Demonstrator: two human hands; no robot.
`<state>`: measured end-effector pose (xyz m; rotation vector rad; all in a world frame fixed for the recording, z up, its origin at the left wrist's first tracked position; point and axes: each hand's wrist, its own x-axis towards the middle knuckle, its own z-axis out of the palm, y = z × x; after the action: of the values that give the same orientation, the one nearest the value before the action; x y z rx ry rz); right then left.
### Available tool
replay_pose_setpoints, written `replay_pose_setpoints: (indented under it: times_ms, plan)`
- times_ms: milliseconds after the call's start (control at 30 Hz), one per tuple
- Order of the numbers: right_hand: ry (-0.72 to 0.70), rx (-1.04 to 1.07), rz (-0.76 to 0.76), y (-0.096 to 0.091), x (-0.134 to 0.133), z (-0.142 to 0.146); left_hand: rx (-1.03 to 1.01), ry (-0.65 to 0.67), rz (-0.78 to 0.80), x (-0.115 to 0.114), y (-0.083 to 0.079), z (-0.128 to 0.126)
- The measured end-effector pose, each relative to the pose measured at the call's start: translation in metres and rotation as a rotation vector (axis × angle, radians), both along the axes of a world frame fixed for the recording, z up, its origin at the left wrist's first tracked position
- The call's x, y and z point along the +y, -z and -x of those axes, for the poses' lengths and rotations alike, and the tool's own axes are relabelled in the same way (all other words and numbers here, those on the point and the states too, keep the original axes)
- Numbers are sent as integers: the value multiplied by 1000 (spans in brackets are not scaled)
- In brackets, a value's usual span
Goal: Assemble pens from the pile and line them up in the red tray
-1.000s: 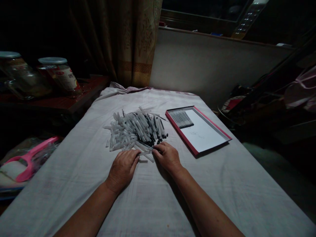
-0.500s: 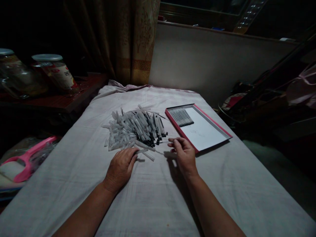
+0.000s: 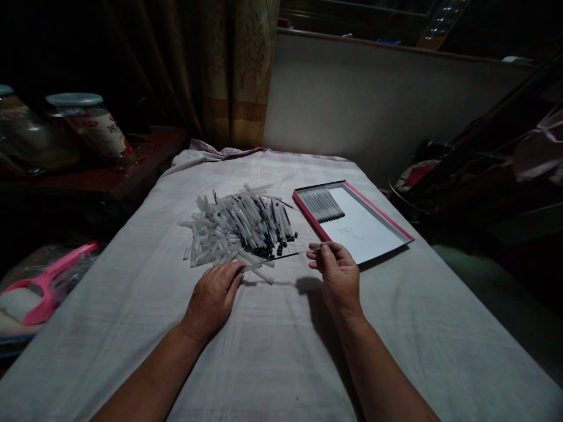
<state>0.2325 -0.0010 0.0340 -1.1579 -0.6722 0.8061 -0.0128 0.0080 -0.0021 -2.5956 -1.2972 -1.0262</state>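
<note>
Between the thumb and fingers of my left hand [image 3: 214, 295] is a clear pen barrel [image 3: 251, 267], its free end pointing right. My right hand [image 3: 339, 276] pinches the far end of a thin pen refill [image 3: 285, 256] with a dark length. The refill's left end meets or overlaps the barrel's end; I cannot tell whether it is inside. Just beyond my hands lies a heap of clear pen barrels [image 3: 246, 220] with small black parts at its near right edge. A shallow red-edged box lid [image 3: 380, 210] holds a row of black-tipped pens [image 3: 323, 205] at its left.
A white cloth [image 3: 272, 363] covers the table. At the left, a lidded jar [image 3: 94, 129] stands on a dark red side table [image 3: 145, 161], above a pink handle-like object [image 3: 55, 278]. A curtain [image 3: 240, 76] and a pale wall [image 3: 334, 94] are behind.
My right hand has moved slightly right, away from my left hand. More of the refill's dark length shows, now lined up with the barrel. My left hand keeps its grip.
</note>
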Motion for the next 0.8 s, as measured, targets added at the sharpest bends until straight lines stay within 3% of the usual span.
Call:
replay_pose_setpoints:
  times_ms: [200, 400, 533, 700, 800]
  plan:
    - [11, -7, -3, 1, 0, -3, -8, 6, 40, 0, 0, 1]
    - [-169, -110, 55, 11, -4, 13, -14, 45, 63, -6, -8, -6]
    - [-394, -345, 112, 22, -5, 20, -17, 64, 102, -9, -12, -9]
    - [-316, -859, 47, 28, 8, 7, -21, 56, 99, -8, -10, -8]
    - [-356, -1197, 127, 25, 18, 2, -21, 59, 85, -8, -9, -7]
